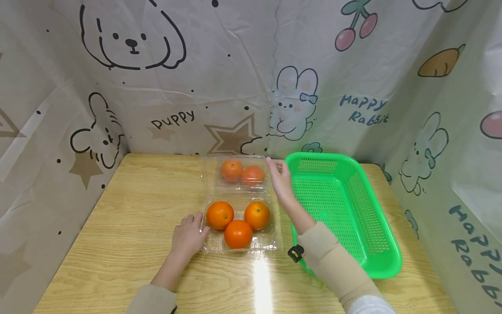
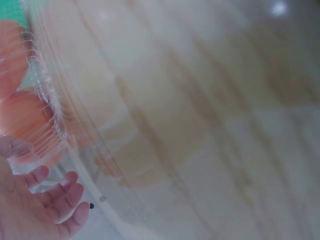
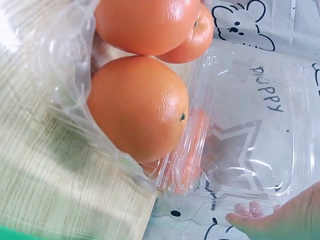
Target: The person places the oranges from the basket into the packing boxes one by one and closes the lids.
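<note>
A clear plastic clamshell box (image 1: 268,245) lies on the wooden table with its lid (image 1: 208,174) raised at the back. Three oranges (image 1: 238,234) sit in its base; two more round orange fruits (image 1: 253,175) show through the lid. My right hand (image 1: 280,179) pinches the lid's right edge, its thumb on the near side and fingertips behind the plastic in the right wrist view. At the box's left wall, my left hand (image 1: 189,235) rests with loose, spread fingers, its thumb close to the rim. The left wrist view has this hand (image 2: 42,200) beside the oranges (image 2: 25,120).
A green plastic basket (image 1: 386,218) with perforated walls stands right of the box, under my right forearm. Bare wooden table (image 1: 129,209) extends to the left. A printed cloth (image 1: 231,87) hangs behind and along both sides.
</note>
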Demonstrator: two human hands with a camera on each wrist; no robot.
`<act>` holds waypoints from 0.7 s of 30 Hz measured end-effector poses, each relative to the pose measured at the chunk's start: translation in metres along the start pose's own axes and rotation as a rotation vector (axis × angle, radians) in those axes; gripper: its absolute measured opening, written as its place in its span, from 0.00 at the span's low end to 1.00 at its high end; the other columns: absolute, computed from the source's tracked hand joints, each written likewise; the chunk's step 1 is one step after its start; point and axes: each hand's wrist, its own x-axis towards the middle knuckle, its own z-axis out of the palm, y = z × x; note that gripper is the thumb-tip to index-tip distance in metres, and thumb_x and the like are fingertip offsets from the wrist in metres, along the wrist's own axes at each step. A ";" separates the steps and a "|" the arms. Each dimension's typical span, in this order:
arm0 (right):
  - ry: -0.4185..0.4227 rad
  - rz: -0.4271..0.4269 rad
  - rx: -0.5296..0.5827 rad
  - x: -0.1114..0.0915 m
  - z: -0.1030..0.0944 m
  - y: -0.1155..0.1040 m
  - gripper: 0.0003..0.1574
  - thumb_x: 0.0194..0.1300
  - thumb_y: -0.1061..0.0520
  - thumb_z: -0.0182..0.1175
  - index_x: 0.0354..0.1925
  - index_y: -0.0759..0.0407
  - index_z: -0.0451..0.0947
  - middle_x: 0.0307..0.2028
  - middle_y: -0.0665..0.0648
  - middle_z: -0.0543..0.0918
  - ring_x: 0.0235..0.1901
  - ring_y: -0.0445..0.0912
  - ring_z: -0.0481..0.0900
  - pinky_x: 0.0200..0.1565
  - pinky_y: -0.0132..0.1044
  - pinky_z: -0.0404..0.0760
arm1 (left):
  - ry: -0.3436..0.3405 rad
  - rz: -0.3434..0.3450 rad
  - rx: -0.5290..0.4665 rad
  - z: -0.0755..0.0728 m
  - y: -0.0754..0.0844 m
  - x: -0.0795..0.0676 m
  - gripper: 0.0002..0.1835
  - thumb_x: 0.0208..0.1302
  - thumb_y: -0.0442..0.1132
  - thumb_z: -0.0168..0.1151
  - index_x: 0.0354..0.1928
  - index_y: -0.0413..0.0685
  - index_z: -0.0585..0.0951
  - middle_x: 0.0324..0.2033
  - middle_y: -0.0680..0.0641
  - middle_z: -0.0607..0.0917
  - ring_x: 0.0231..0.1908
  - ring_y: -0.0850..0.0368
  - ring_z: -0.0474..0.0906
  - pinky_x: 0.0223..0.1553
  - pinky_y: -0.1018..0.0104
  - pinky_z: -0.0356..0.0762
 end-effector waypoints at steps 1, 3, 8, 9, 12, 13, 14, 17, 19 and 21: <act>0.004 -0.005 0.012 -0.001 0.000 0.000 0.34 0.62 0.34 0.48 0.53 0.57 0.65 0.53 0.57 0.70 0.54 0.51 0.67 0.53 0.47 0.67 | -0.001 0.000 0.001 0.000 0.000 0.000 0.24 0.60 0.50 0.49 0.53 0.42 0.68 0.41 0.38 0.74 0.41 0.41 0.70 0.39 0.45 0.68; 0.009 -0.012 0.031 -0.003 -0.001 0.001 0.33 0.62 0.35 0.48 0.53 0.59 0.65 0.52 0.58 0.71 0.53 0.52 0.67 0.53 0.47 0.67 | -0.002 0.000 0.007 0.000 0.000 0.001 0.24 0.60 0.50 0.50 0.53 0.42 0.68 0.40 0.38 0.74 0.41 0.41 0.70 0.39 0.46 0.68; 0.010 -0.031 0.042 -0.011 -0.002 0.002 0.33 0.64 0.38 0.47 0.54 0.62 0.63 0.53 0.60 0.70 0.54 0.52 0.67 0.56 0.46 0.65 | -0.006 0.000 0.017 0.000 0.000 0.001 0.24 0.60 0.49 0.50 0.54 0.41 0.68 0.40 0.38 0.74 0.41 0.41 0.70 0.39 0.45 0.68; 0.011 -0.035 0.043 -0.013 -0.002 0.002 0.33 0.65 0.39 0.47 0.55 0.62 0.62 0.53 0.61 0.69 0.55 0.52 0.66 0.57 0.47 0.64 | -0.006 -0.001 0.015 0.000 0.000 0.001 0.24 0.60 0.49 0.49 0.54 0.41 0.68 0.41 0.37 0.74 0.41 0.41 0.70 0.39 0.45 0.68; 0.021 -0.047 0.052 -0.019 -0.001 0.003 0.32 0.66 0.40 0.47 0.56 0.63 0.62 0.54 0.60 0.68 0.56 0.52 0.65 0.59 0.47 0.62 | -0.005 -0.002 0.005 0.000 0.000 0.000 0.24 0.60 0.49 0.49 0.54 0.41 0.68 0.41 0.37 0.74 0.42 0.41 0.70 0.40 0.45 0.68; 0.024 -0.053 0.059 -0.021 0.000 0.004 0.32 0.66 0.40 0.47 0.56 0.63 0.62 0.55 0.60 0.68 0.56 0.52 0.65 0.59 0.47 0.61 | -0.003 -0.002 0.003 0.000 0.000 0.000 0.24 0.60 0.49 0.49 0.54 0.41 0.68 0.42 0.37 0.74 0.42 0.41 0.70 0.40 0.45 0.68; 0.030 -0.058 0.064 -0.023 0.000 0.004 0.31 0.66 0.41 0.47 0.55 0.63 0.62 0.54 0.60 0.68 0.56 0.52 0.65 0.59 0.47 0.61 | -0.002 -0.002 0.000 0.000 0.000 0.001 0.24 0.60 0.49 0.49 0.54 0.41 0.68 0.42 0.37 0.74 0.42 0.40 0.70 0.40 0.45 0.68; 0.037 -0.073 0.079 -0.028 0.001 0.005 0.30 0.66 0.42 0.47 0.54 0.63 0.62 0.54 0.61 0.69 0.57 0.53 0.64 0.59 0.47 0.61 | 0.007 0.002 -0.003 0.000 0.000 0.000 0.24 0.60 0.49 0.50 0.53 0.41 0.68 0.42 0.37 0.75 0.42 0.40 0.70 0.40 0.45 0.68; 0.042 -0.082 0.092 -0.031 0.001 0.006 0.29 0.67 0.43 0.47 0.54 0.64 0.62 0.54 0.61 0.69 0.58 0.53 0.64 0.60 0.48 0.60 | 0.012 0.005 -0.001 0.000 -0.001 0.000 0.24 0.59 0.49 0.50 0.53 0.41 0.68 0.41 0.37 0.75 0.41 0.41 0.70 0.39 0.45 0.68; 0.044 -0.086 0.104 -0.034 0.001 0.007 0.27 0.67 0.44 0.47 0.53 0.64 0.62 0.55 0.61 0.69 0.59 0.53 0.63 0.61 0.48 0.59 | 0.012 0.006 0.000 0.000 -0.001 0.000 0.23 0.59 0.49 0.50 0.52 0.42 0.69 0.40 0.37 0.75 0.40 0.41 0.70 0.39 0.45 0.68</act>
